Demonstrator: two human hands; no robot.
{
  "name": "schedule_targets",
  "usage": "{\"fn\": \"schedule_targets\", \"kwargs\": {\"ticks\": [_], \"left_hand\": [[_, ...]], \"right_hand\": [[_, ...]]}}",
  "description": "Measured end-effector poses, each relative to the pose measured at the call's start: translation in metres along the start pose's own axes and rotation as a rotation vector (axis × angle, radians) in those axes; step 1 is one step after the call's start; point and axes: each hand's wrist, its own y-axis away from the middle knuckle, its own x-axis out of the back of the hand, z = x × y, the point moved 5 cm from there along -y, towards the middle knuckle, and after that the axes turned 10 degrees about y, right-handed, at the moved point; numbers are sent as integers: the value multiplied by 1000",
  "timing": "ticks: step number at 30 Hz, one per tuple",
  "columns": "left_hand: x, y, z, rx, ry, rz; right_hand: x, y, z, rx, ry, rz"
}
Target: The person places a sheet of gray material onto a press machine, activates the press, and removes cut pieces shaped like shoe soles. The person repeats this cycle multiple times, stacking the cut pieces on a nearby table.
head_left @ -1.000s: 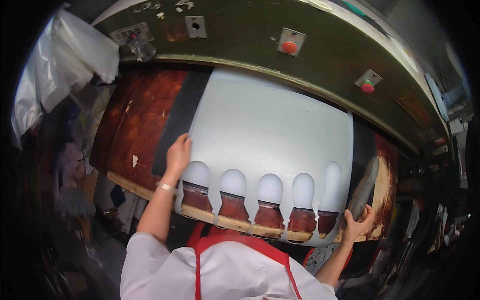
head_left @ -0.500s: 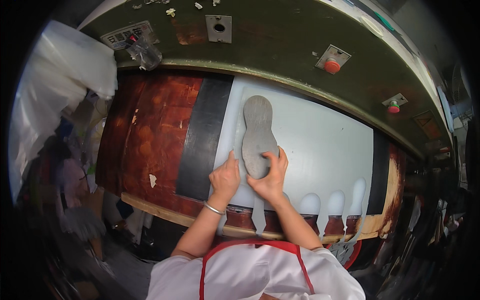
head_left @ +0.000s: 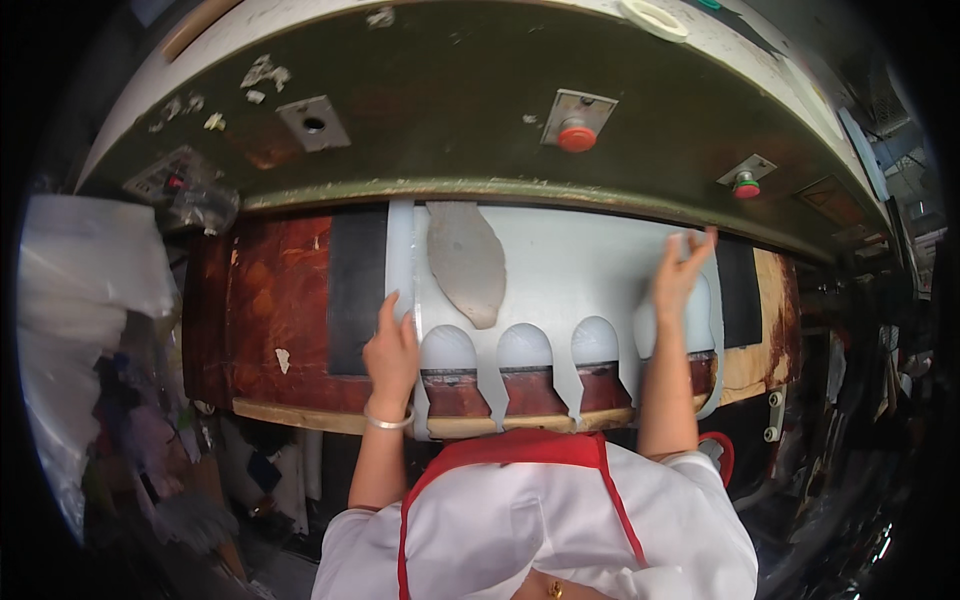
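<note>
The left hand (head_left: pixel 392 352) is at the left edge of a pale grey sheet (head_left: pixel 570 265) lying on the bench (head_left: pixel 280 300), its index finger extended, though I cannot tell whether its grip pinches that edge. The right hand (head_left: pixel 678 280), slightly blurred, is over the sheet's right part near the far side, its grip spread with the fingers parted. Between the hands, nearer the left, a grey sole-shaped piece (head_left: pixel 467 265) lies on the sheet beyond rounded cutouts (head_left: pixel 525 346), its far end reaching the green machine beam (head_left: pixel 430 120).
</note>
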Motion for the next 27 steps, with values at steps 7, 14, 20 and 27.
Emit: {"fn": "schedule_targets", "kwargs": {"ticks": [7, 14, 20, 27], "left_hand": [[-19, -11, 1, -151, -124, -64], [-36, -60, 15, -136, -149, 22], [-45, -42, 7, -116, -24, 39], [-62, -43, -14, -142, 72, 173]], "right_hand": [[11, -120, -8, 173, 321, 293], [11, -107, 15, 229, 295, 238], [10, -11, 81, -58, 183, -66], [-51, 7, 140, -269, -30, -354]]}}
